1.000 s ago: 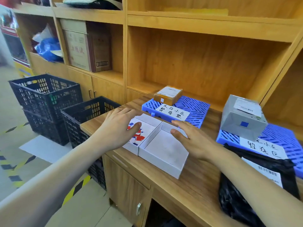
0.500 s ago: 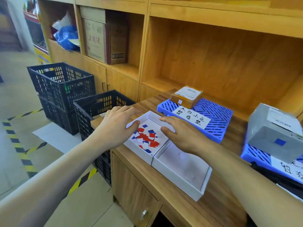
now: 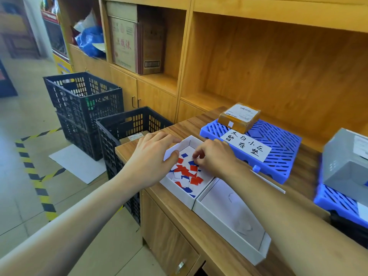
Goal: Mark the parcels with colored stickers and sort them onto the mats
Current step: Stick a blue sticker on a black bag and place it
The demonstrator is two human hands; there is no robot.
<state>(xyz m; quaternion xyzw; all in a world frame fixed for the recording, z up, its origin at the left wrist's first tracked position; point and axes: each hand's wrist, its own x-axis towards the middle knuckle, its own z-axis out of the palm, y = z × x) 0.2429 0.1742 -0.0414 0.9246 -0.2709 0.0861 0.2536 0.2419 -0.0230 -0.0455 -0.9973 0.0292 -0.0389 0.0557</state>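
Observation:
A white sticker box (image 3: pixel 189 142) sits at the desk's left end with red, blue and white stickers (image 3: pixel 187 174) loose inside. My left hand (image 3: pixel 151 158) grips the box's left wall, thumb inside. My right hand (image 3: pixel 215 158) reaches into the box, fingertips pinched on a blue sticker (image 3: pixel 192 162). A brown parcel (image 3: pixel 239 116) lies on the left blue mat (image 3: pixel 278 148), which carries a handwritten label. A grey parcel (image 3: pixel 346 166) rests on the right blue mat (image 3: pixel 338 202).
The box's empty white lid (image 3: pixel 229 212) lies beside it near the desk's front edge. Black crates (image 3: pixel 83 96) stand on the floor left of the desk; the nearest one (image 3: pixel 127 124) holds a parcel (image 3: pixel 133 137). A black bag (image 3: pixel 350 226) lies at the right edge. Wooden shelves rise behind.
My right hand has moved left from the empty lid into the sticker box and curled its fingers onto the stickers. My left hand has stayed on the box's left wall.

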